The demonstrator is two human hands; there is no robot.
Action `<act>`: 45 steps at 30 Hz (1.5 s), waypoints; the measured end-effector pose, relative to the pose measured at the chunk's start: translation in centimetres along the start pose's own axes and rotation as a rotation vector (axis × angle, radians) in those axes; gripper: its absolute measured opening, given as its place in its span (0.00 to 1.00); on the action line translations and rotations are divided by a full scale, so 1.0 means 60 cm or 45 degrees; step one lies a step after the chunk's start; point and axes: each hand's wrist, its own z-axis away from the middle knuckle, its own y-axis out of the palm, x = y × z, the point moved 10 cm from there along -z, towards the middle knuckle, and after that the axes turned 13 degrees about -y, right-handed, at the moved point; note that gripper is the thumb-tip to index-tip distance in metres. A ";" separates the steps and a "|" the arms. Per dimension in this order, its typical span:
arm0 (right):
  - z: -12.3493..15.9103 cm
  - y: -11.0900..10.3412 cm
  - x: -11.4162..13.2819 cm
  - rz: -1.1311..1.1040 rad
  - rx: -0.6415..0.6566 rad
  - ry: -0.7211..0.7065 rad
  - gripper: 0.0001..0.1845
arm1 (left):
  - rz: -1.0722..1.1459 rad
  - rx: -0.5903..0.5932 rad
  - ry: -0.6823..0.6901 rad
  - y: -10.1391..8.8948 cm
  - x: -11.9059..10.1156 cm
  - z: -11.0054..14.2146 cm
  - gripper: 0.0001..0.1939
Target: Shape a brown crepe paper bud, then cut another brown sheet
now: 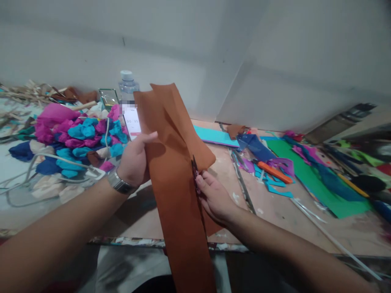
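A long brown sheet of paper-like material [177,191] stands raised over the table, its lower end hanging past the front edge. My left hand [136,158] grips its left side, thumb lying across the front and the fingers hidden behind. In my right hand [216,197] is a pair of dark scissors [194,175], fingers wrapped round the handles. The blades point up and lie at a long slit in the sheet, with a flap curling off to the right. How far the blades are apart I cannot tell.
Crumpled pink and blue bundles [82,134] with a cable lie left, near a phone [131,122] and a bottle [126,83]. To the right are an orange cutter knife [275,171], blue scraps and a green sheet [348,208]. A wall stands behind.
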 end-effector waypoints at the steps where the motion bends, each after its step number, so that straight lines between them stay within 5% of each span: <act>1: 0.000 0.002 -0.002 0.005 0.039 -0.008 0.22 | 0.010 -0.014 0.023 -0.001 -0.005 -0.004 0.15; 4: 0.001 0.000 -0.005 0.019 0.089 -0.026 0.23 | -0.064 0.015 0.287 0.006 -0.046 -0.008 0.21; 8: 0.004 -0.001 -0.010 0.019 0.121 -0.002 0.21 | -0.176 -0.061 0.417 0.000 -0.087 -0.023 0.25; 11: 0.004 -0.003 -0.010 0.037 0.125 0.001 0.23 | -0.318 -0.082 0.536 0.000 -0.132 -0.039 0.37; 14: 0.001 -0.009 -0.011 0.081 0.104 -0.004 0.26 | -0.556 0.044 0.481 0.023 -0.169 -0.069 0.44; 18: -0.003 -0.009 -0.008 0.103 0.116 -0.052 0.27 | -0.960 0.199 0.352 0.071 -0.199 -0.083 0.33; 24: -0.003 -0.011 0.001 0.256 0.106 -0.072 0.28 | -1.442 0.251 0.272 0.117 -0.199 -0.045 0.30; 30: -0.009 -0.037 0.005 0.513 0.046 -0.069 0.27 | -1.860 0.137 0.362 0.113 -0.210 -0.035 0.31; 38: -0.002 -0.022 -0.007 0.178 -0.002 0.022 0.25 | -1.772 0.089 0.375 0.101 -0.217 -0.043 0.24; 45: 0.010 -0.011 -0.004 0.065 -0.040 0.113 0.24 | -1.891 0.244 0.507 0.120 -0.213 -0.024 0.12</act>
